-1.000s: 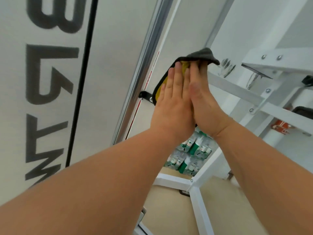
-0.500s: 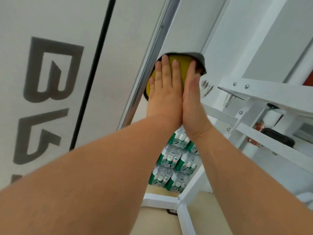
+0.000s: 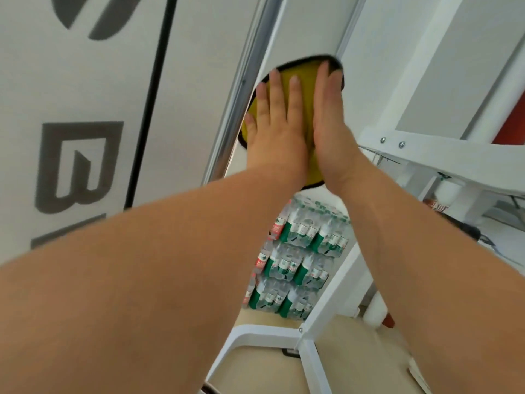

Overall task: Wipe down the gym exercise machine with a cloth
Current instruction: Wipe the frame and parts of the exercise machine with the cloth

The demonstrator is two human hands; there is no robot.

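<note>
Yellow cloth (image 3: 301, 89) is pressed under the flat, straight-fingered left hand (image 3: 275, 123) and right hand (image 3: 329, 118) against the white machine panel (image 3: 298, 29), beside the chrome rail (image 3: 244, 89). It is recorded higher than a second ago; wiping is judged to be progressing upward.

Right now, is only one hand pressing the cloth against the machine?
No, the left hand and the right hand both lie flat, fingers straight, side by side on the yellow cloth.
</note>
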